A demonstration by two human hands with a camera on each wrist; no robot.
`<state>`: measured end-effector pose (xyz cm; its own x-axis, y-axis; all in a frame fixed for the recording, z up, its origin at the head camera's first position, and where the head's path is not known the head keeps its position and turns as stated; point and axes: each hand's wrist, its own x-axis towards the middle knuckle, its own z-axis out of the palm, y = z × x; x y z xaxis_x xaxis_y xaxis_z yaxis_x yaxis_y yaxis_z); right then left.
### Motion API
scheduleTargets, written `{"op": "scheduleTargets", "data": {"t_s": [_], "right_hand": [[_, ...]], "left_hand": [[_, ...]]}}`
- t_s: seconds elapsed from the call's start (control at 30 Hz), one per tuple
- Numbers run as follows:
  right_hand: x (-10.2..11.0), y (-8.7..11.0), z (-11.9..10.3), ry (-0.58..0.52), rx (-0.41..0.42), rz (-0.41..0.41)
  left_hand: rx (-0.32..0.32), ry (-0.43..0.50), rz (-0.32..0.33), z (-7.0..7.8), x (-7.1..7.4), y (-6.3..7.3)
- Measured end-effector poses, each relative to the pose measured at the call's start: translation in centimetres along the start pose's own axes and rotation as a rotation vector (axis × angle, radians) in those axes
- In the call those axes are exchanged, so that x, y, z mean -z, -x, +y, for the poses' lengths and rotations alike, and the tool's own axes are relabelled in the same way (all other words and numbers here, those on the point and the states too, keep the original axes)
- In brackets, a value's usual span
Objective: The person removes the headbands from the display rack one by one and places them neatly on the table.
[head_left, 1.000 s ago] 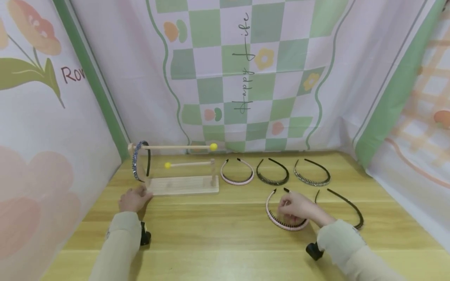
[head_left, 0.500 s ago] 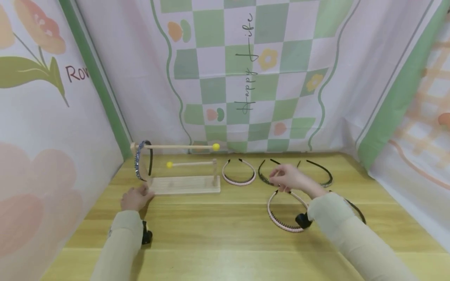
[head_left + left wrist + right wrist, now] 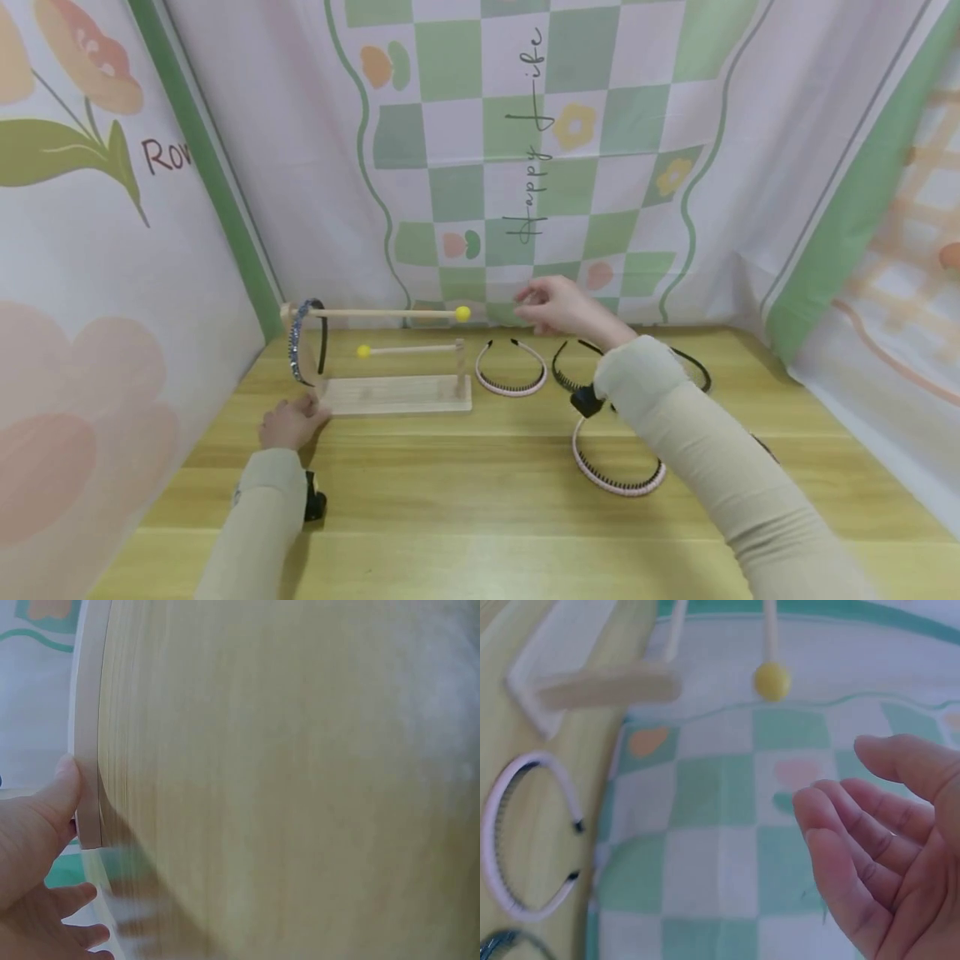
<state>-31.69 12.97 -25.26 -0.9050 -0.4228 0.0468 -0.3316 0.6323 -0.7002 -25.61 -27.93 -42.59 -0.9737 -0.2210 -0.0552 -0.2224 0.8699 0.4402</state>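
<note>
In the head view, my left hand (image 3: 288,423) holds the left end of a wooden headband stand (image 3: 397,394). The left wrist view shows its thumb (image 3: 63,787) against the stand's base edge, the other fingers spread lower down. A blue sequined headband (image 3: 295,342) hangs on the stand's upper rod (image 3: 382,313), near its left end. My right hand (image 3: 558,306) is raised right of that rod's yellow ball tip (image 3: 462,314), apart from it. Its fingers are loosely bent and hold nothing, as the right wrist view confirms.
Toothed headbands lie on the wooden table: a pink one (image 3: 512,392) beside the stand, another pink one (image 3: 619,492) nearer, and dark ones (image 3: 562,377) partly hidden by my right arm. A lower rod (image 3: 412,350) also ends in a yellow ball. Printed curtains surround the table.
My right hand has moved from over the nearer pink headband, left and up past the dark headbands, towards the upper rod's tip. The left hand stays at the stand.
</note>
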Motion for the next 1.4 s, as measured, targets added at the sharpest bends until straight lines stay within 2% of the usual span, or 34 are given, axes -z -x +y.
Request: {"op": "scheduleTargets", "data": {"t_s": [0.27, 0.63, 0.87, 1.13, 1.4], "right_hand": [[-1.7, -2.8, -4.7, -0.007, 0.062, 0.019], [-5.0, -6.3, -9.0, -0.083, 0.143, 0.002], [-7.7, -7.8, -11.8, -0.078, 0.191, -0.007], [-11.9, -8.9, -13.7, -0.142, 0.219, -0.043], [-15.4, -9.3, -14.3, -0.247, 0.189, -0.071]], "left_hand": [[0.006, 0.003, 0.012, -0.1, -0.2, 0.0], [-0.006, 0.009, 0.03, -0.1, 0.0, -0.1], [0.006, 0.013, 0.03, 0.0, -0.1, -0.1], [0.009, 0.006, 0.025, 0.1, -0.2, 0.0], [-0.003, -0.005, 0.018, 0.0, -0.1, -0.2]]}}
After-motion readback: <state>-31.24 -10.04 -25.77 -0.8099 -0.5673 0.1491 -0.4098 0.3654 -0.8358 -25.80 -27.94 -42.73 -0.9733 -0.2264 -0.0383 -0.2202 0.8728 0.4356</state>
